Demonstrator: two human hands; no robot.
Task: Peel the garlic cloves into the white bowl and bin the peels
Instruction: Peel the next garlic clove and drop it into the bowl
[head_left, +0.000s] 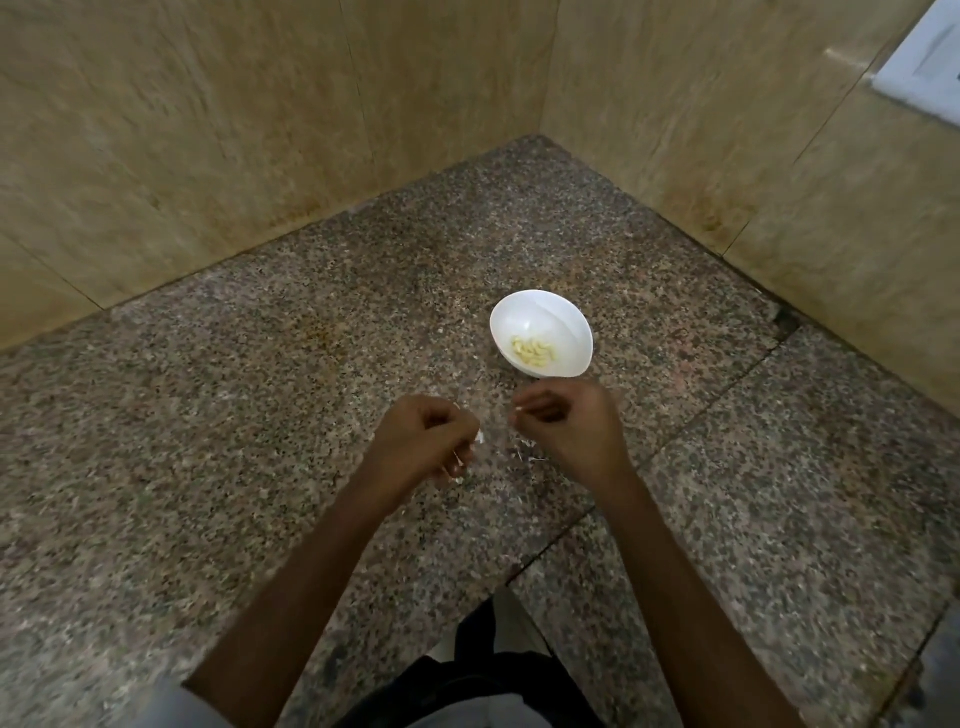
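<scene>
Speckled granite worktop (260, 415) set in a corner between two beige tiled walls (182, 130). One left hand (426, 441), fingers curled round pale peel bits (458, 467); blurred. A few loose peel scraps (524, 449) on the worktop between the two hands. One right hand (566, 426), fingers pinched on a small white piece (518, 410), clove or peel not distinguishable. One white bowl (566, 322) just beyond the right hand, holding a small heap of peeled garlic cloves (532, 352), too small to count.
</scene>
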